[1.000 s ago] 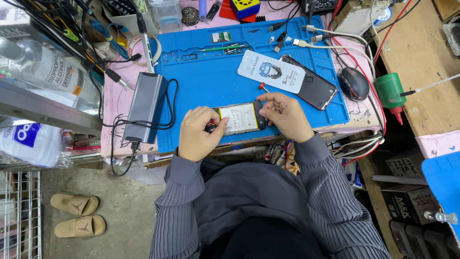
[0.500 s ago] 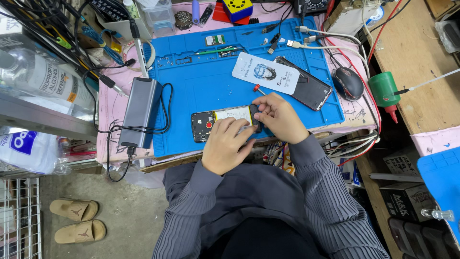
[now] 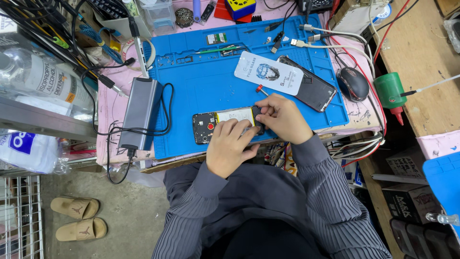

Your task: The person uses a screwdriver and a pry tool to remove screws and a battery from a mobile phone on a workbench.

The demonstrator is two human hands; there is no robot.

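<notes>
Moved since before: both hands have closed in over the opened phone (image 3: 225, 123); a second ago they held it by its two ends, and now the left hand (image 3: 231, 146) lies across its middle.
Left hand: fingers together, pressed flat on the phone's pale battery face.
Right hand (image 3: 282, 117): fingers curled and pinched on the phone's right end.
Opened phone: back cover off, dark board with a red dot showing at its left end; it lies near the front edge of the blue work mat (image 3: 201, 86).
Mat surface: a white screen-protector packet (image 3: 269, 73) overlaps a second dark phone (image 3: 314, 91); a small red-handled tool (image 3: 260, 89) lies just beside the packet.
Left of mat: a grey power brick (image 3: 139, 112) with black cable looped round it.
Right of mat: a black mouse (image 3: 353, 83) and a green bottle (image 3: 390, 91) at the edge of a wooden bench (image 3: 421, 57).
Floor: bare concrete, with a pair of tan sandals (image 3: 76, 218) beside a wire rack (image 3: 21, 216).
</notes>
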